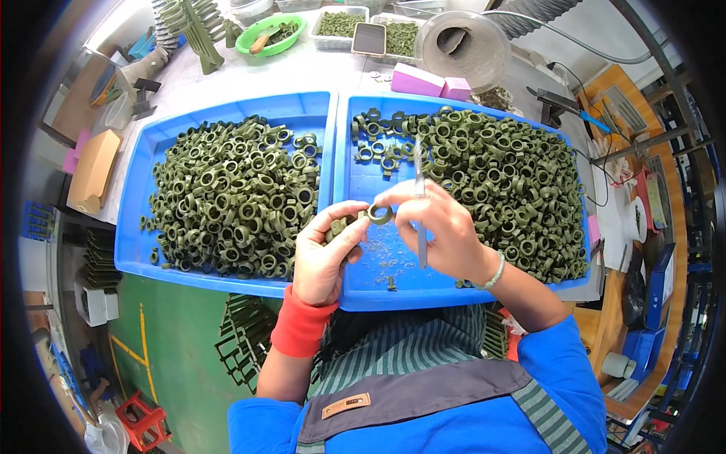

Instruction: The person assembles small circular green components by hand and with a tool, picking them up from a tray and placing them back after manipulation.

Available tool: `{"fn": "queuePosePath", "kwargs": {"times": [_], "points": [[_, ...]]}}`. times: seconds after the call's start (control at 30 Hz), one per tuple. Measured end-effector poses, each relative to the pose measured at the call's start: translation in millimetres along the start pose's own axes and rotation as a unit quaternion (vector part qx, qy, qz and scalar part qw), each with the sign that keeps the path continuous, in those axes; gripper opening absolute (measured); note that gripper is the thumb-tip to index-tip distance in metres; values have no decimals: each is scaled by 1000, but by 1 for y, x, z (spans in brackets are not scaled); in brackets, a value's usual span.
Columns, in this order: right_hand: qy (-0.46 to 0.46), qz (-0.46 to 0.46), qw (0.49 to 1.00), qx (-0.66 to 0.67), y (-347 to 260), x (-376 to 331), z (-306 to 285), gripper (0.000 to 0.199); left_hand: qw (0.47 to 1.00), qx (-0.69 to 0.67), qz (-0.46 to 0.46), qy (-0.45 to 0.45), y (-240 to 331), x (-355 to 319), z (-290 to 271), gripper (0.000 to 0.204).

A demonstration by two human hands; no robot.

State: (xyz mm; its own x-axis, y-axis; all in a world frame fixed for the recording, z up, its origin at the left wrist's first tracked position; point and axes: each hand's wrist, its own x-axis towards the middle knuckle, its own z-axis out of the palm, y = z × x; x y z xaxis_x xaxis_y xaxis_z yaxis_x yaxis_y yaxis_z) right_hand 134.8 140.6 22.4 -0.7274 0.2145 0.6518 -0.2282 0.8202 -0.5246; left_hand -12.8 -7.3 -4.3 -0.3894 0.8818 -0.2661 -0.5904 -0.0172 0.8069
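Note:
My left hand (321, 253), with a red band at the wrist, is closed round green ring-shaped parts in front of me. One green ring (380, 215) sticks out at its fingertips, beside the fingers of my right hand (450, 238). A slim grey metal tool (421, 246), knife-like in shape, is gripped in my right hand and stands nearly upright in the view. Both hands are over the near left part of the right blue tray (378, 291). Green rings are heaped (514, 174) across that tray's right side, and small scraps lie on its floor.
A left blue tray (227, 284) holds another large heap of green rings. Behind the trays are a green bowl (249, 38), a phone (369, 38) on tubs of small parts, purple blocks (417, 79) and a round funnel-like vessel (484, 57). A cardboard piece (94, 170) stands at left.

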Motion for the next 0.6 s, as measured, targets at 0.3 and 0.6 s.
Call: {"fn": "queuePosePath", "kwargs": {"times": [0.3, 0.6], "points": [[-51, 210, 968, -129, 83, -6, 14, 31, 990, 79, 116, -6, 2, -3, 1, 27], [-133, 190, 964, -130, 89, -15, 39, 32, 978, 124, 168, 4, -4, -1, -14, 24]]}}
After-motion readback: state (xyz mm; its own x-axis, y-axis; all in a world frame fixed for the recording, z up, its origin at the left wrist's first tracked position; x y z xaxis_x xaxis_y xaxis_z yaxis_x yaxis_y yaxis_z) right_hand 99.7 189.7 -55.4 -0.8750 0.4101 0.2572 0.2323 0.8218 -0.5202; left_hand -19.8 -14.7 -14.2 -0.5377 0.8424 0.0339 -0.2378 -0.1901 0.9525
